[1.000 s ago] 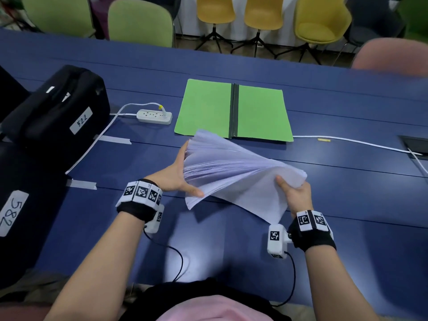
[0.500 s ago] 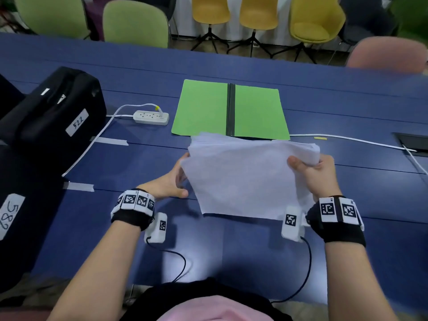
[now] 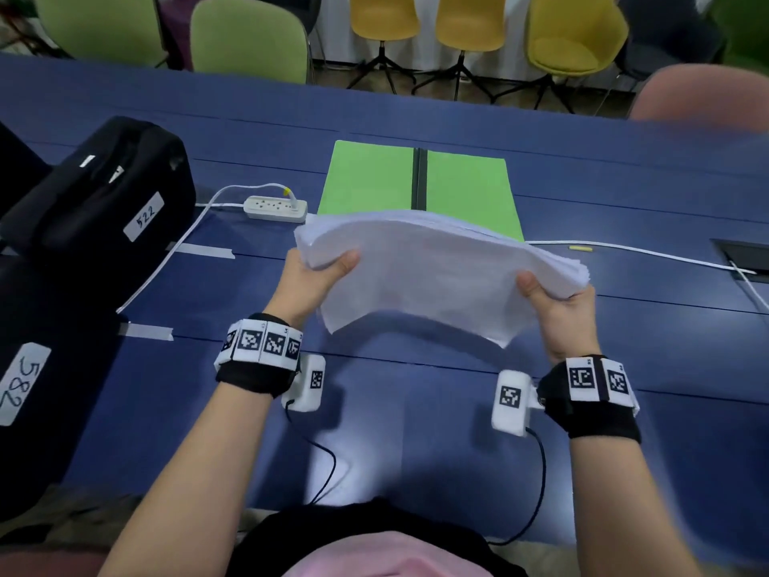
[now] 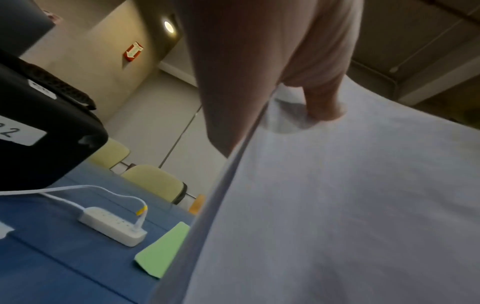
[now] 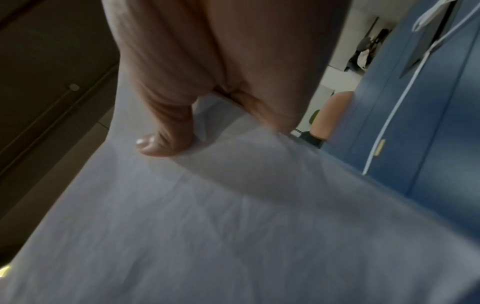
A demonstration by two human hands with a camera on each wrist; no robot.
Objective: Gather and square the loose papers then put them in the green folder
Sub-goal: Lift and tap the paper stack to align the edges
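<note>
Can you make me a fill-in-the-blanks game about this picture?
1. Both hands hold a stack of ____.
2. The folder lying open on the table is coloured ____.
3. The black case near the power strip carries the number ____.

Missing words: papers; green; 522
</note>
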